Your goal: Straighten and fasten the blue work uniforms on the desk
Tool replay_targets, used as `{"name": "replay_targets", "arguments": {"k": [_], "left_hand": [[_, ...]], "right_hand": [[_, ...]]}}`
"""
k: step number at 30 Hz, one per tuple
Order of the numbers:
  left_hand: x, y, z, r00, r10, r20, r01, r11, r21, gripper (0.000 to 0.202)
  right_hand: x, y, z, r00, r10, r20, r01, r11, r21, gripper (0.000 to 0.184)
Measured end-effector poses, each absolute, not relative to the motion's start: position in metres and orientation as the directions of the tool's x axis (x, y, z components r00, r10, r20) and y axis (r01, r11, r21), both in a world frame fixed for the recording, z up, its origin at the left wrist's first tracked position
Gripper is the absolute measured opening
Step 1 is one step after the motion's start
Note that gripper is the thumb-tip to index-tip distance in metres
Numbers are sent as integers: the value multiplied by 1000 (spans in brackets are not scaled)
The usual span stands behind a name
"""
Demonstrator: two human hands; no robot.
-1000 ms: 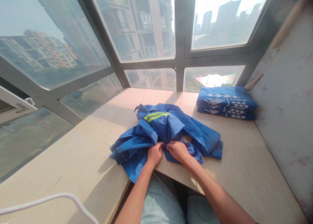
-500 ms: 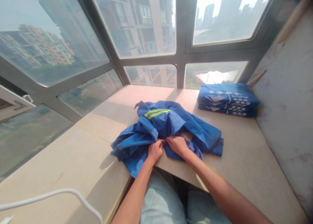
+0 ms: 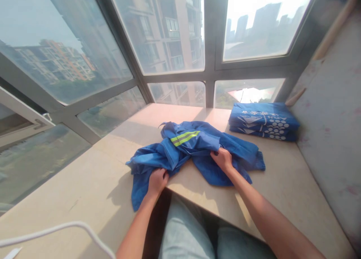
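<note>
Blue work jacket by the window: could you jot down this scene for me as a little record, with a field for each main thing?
Garment: blue work jacket, rumpled, not folded
Marking: yellow-green and grey stripe
Visible sleeve end: ribbed cuff, toward the right
Left hand: gripping the jacket's near edge, left of the stripe
Right hand: gripping cloth right of the stripe
Surface: pale tabletop, sunlit and shadowed
Back right: folded stack of blue fabric with white print
Front left: white cable

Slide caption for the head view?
Left hand and right hand grip a crumpled blue cloth garment on a beige tabletop.
</note>
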State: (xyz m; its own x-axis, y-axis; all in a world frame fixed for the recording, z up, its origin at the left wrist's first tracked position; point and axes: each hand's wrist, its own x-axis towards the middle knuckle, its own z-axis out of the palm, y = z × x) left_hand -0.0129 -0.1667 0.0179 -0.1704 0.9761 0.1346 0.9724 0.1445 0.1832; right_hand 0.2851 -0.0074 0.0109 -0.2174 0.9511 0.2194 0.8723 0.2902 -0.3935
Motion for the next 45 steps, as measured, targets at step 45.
{"name": "replay_targets", "arguments": {"k": [45], "left_hand": [[73, -105, 1, -164, 973, 161, 973, 133, 186, 24]], "right_hand": [[211, -66, -11, -567, 634, 526, 490, 773, -403, 30]]}}
